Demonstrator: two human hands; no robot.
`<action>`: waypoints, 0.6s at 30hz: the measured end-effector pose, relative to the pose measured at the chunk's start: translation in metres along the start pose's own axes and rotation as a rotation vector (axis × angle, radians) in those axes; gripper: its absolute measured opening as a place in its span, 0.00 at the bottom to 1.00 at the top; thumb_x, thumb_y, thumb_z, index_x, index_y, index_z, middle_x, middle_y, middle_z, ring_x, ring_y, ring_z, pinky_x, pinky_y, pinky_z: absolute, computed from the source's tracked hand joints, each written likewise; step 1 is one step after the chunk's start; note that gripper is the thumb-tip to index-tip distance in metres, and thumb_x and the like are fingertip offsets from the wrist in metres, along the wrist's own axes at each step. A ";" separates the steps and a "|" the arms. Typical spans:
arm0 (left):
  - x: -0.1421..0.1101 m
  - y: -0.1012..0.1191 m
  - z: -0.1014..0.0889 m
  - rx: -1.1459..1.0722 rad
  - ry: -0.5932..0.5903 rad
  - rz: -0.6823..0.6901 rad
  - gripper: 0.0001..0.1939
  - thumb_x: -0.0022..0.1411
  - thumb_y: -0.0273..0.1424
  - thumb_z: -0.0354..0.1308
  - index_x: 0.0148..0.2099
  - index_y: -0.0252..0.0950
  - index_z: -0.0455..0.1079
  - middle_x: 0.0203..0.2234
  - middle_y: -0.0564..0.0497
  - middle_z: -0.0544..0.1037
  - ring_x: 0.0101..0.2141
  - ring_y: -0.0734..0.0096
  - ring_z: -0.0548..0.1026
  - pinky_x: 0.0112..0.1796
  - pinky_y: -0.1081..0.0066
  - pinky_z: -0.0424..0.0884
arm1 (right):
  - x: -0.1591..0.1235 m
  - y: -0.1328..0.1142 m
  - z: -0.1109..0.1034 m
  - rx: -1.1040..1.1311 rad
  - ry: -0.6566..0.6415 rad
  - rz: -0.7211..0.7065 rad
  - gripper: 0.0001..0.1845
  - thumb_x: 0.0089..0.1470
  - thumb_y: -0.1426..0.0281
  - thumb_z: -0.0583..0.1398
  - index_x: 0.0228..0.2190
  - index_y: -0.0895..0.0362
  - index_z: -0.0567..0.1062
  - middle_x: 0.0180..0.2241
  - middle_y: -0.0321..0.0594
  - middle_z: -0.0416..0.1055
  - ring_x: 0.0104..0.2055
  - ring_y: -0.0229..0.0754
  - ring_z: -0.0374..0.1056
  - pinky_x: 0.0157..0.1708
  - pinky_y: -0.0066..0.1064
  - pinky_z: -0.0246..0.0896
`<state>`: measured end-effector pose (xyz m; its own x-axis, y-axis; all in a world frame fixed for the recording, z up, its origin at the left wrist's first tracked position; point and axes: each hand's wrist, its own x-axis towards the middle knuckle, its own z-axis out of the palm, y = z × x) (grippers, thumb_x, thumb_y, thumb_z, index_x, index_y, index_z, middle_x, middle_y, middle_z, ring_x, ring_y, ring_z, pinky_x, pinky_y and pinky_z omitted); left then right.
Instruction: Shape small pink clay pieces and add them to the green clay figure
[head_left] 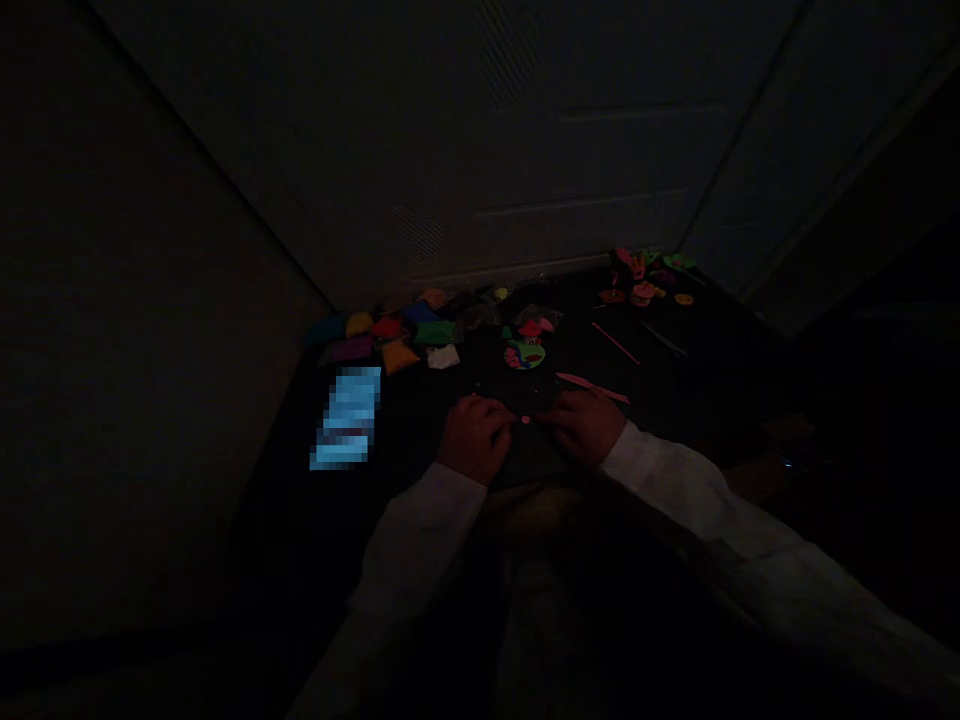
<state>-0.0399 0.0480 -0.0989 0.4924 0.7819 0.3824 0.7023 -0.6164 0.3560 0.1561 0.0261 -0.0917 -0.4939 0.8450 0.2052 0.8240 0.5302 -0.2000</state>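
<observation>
The scene is very dark. On the dark table lies a small round pink piece (526,420), which looks like modelling clay, between my two hands. My left hand (474,438) rests beside it with the index finger reaching to its left edge and the thumb lower and apart. From the other side my right hand (583,426) points its index finger at the piece, other fingers loosely bent. Whether the fingertips touch it is hard to see. Just beyond my right hand is a pink modelling knife (592,387). A green clay figure (524,353) with coloured parts sits farther back.
Several packets of coloured clay (435,333) spread across the back left. A lit, blurred screen (346,418) lies at left. At back right stand small clay models (641,294), near a thin pink stick (616,342) and a grey tool (663,338). A panelled surface (450,150) rises behind.
</observation>
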 end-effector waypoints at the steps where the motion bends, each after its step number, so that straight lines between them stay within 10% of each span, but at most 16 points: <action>1: -0.002 0.003 0.002 0.019 -0.008 0.006 0.10 0.52 0.28 0.49 0.35 0.39 0.69 0.34 0.51 0.71 0.39 0.68 0.64 0.44 0.62 0.58 | 0.000 -0.001 -0.001 -0.017 -0.015 0.007 0.16 0.47 0.71 0.51 0.40 0.52 0.69 0.35 0.40 0.65 0.39 0.41 0.59 0.40 0.37 0.46; 18: -0.001 0.009 0.004 0.013 0.040 0.014 0.10 0.52 0.26 0.48 0.35 0.37 0.69 0.32 0.49 0.71 0.38 0.68 0.65 0.44 0.62 0.59 | 0.000 -0.012 -0.005 -0.097 -0.013 0.046 0.15 0.47 0.70 0.51 0.39 0.51 0.70 0.34 0.42 0.67 0.39 0.46 0.56 0.38 0.41 0.45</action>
<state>-0.0326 0.0422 -0.0993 0.4816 0.7684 0.4214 0.7023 -0.6260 0.3389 0.1476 0.0192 -0.0847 -0.4584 0.8693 0.1850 0.8684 0.4824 -0.1150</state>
